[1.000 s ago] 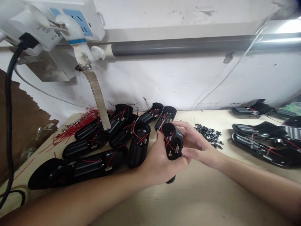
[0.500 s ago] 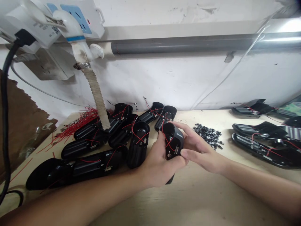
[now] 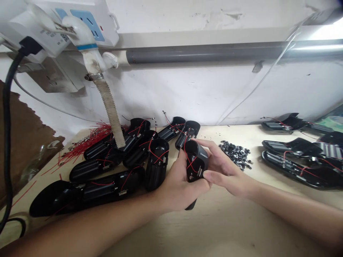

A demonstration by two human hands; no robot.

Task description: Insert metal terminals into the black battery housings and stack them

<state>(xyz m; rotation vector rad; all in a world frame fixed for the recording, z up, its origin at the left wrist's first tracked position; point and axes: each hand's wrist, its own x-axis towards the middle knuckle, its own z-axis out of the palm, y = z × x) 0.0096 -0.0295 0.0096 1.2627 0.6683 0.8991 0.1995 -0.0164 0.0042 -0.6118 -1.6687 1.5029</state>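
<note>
My left hand (image 3: 178, 184) grips a black plastic battery holder (image 3: 194, 160) from below, and my right hand (image 3: 222, 167) pinches its upper end from the right. Red wires cross the holder's open cavity, and a metal contact shows inside. Its lower end sticks out under my left hand. Just left of my left hand lies a pile of similar black holders with red wires (image 3: 157, 164), the nearest almost touching my left wrist. A heap of small black metal-tipped parts (image 3: 235, 153) lies right of my right hand's fingers.
Loose red wires (image 3: 88, 142) lie at the left of the wooden bench (image 3: 222, 221). More black holders (image 3: 297, 167) lie at the right. A ribbed hose (image 3: 108, 107) drops onto the pile from a white fitting, below a power strip (image 3: 83, 25) and grey pipe (image 3: 203, 53).
Both hands and the held holder have shifted slightly left, and the holder has tilted a little. The pile and the other parts look unchanged apart from camera movement.
</note>
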